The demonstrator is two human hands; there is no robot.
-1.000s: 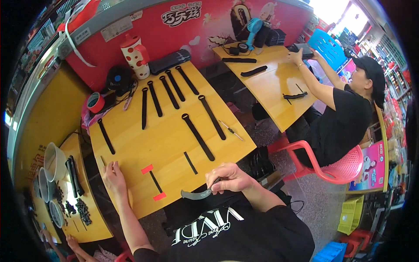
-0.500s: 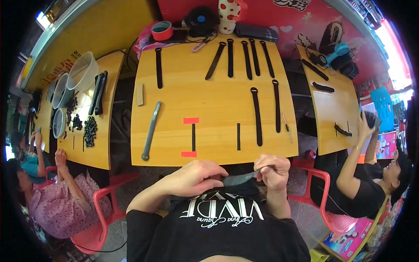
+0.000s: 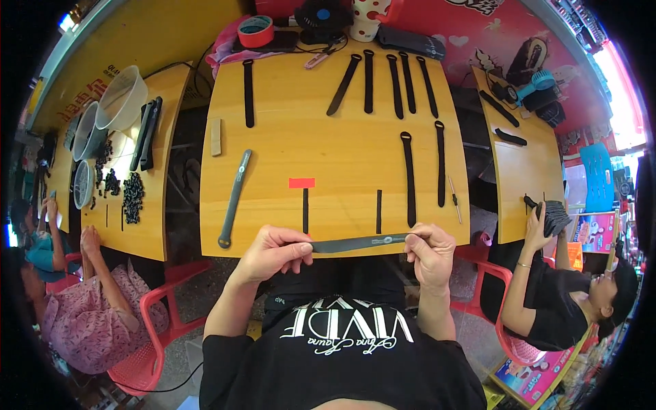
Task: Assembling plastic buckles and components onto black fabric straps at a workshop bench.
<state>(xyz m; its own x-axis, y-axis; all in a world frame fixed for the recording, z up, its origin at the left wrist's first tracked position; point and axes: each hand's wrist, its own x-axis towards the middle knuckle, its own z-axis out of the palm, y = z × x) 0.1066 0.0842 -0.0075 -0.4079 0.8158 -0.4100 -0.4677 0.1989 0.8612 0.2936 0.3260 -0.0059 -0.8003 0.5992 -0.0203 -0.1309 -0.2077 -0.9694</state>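
Note:
A dark grey strap (image 3: pixel 355 244) is stretched level between my two hands at the table's near edge. My left hand (image 3: pixel 277 253) pinches its left end, while my right hand (image 3: pixel 430 251) grips the other end. Just beyond the strap lie two short black strips on the wood, the left strip (image 3: pixel 305 208) below a red tape piece (image 3: pixel 302 183) and the right strip (image 3: pixel 379 212) bare. Left of them rests a grey strap with a round end (image 3: pixel 236 198). A black strap with a ring end (image 3: pixel 408 179) lies beyond my right hand.
Several black straps (image 3: pixel 369 82) lie at the table's far side. Behind them stand a fan (image 3: pixel 320 20), a dotted cup (image 3: pixel 365 24) and red tape (image 3: pixel 255 32). A thin pointed tool (image 3: pixel 454 198) lies at right. Co-workers sit at tables on both sides.
Both hands have risen from my lap to the table edge. The strap, bent and partly hidden before, is now drawn out straight between them. The right-hand co-worker has lowered a dark bundle.

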